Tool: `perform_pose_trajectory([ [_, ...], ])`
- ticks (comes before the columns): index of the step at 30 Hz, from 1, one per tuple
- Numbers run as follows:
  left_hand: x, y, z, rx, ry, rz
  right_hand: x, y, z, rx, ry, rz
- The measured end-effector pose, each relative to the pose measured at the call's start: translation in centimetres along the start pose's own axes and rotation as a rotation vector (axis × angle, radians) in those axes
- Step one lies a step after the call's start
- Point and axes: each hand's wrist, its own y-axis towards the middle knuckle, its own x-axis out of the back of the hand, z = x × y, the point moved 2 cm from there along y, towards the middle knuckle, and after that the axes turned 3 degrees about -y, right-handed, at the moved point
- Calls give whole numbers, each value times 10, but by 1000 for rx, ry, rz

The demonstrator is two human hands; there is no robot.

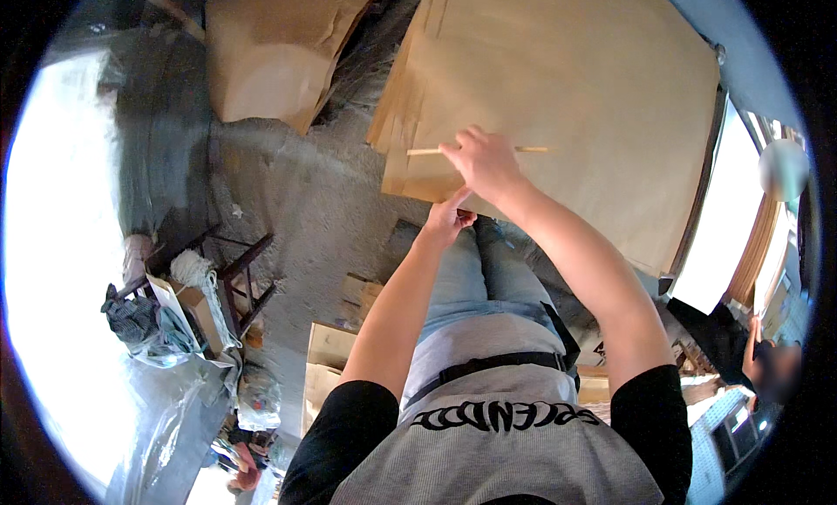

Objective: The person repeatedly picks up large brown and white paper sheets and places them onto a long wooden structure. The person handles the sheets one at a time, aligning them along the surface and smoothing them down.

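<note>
A stack of large brown paper sheets (pixel 593 86) fills the surface in front of me, its left edges fanned out. My right hand (pixel 484 163) is closed over a thin wooden stick (pixel 424 152), which lies crosswise near the front left part of the top sheet and sticks out on both sides of the hand. At the near edge of the paper, my left hand (pixel 449 221) pinches the sheet, thumb above and curled fingers below. How many sheets it holds cannot be seen.
More brown paper (pixel 270 60) hangs or lies at the far left. A dark wooden stool (pixel 248 274) with bags and cloth stands to the left. Cardboard boxes (pixel 330 352) sit on the floor beside me. Another person (pixel 737 348) is at the far right.
</note>
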Motion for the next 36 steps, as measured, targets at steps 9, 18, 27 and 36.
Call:
perform_pose_trajectory([
  [9,-7,-8,-8,11,31,-7,0,-2,-3,-23,9,32],
  [18,1,-8,-12,30,96,31,-6,-10,-10,-110,193,1],
  [27,-17,-19,-13,-22,75,7,-21,-185,-14,-702,985,91],
  [36,-22,-41,-31,-128,479,-137,-87,-348,-64,-1723,1879,-659],
])
